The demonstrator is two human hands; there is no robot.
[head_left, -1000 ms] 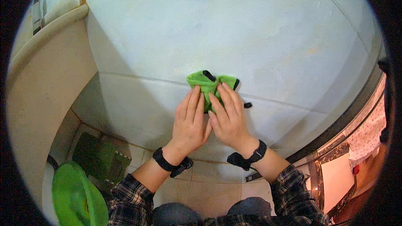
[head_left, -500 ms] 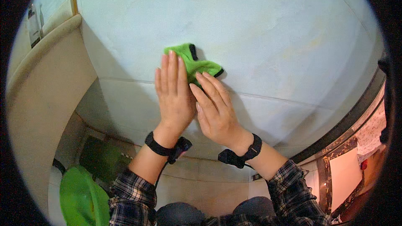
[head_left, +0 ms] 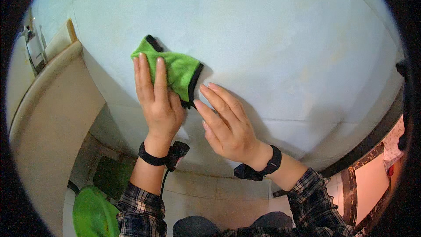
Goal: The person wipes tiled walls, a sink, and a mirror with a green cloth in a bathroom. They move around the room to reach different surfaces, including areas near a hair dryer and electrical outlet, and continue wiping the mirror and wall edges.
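Note:
A green cloth (head_left: 177, 72) with black edging is spread, partly creased, against a pale tiled wall (head_left: 272, 52). My left hand (head_left: 158, 112) lies flat on its left part, fingers stretched out and pressing it to the tiles. One corner folds up above the fingertips. Just right of the cloth's lower black edge is my right hand (head_left: 232, 127). Its fingers are extended and slightly apart, with nothing in them; whether the fingertips touch the wall I cannot tell. Both wrists carry black straps with small dark devices.
A beige counter (head_left: 48, 101) with a rounded edge juts out on the left, with a whitish container (head_left: 35, 52) on top. Below it, at the lower left, is a green plastic basin (head_left: 94, 215). A dark frame (head_left: 364, 142) borders the wall on the right. My knees show at the bottom.
My left hand has slid left across the wall with the cloth, which is now spread wider. My right hand, earlier on the cloth's lower part, is now off it.

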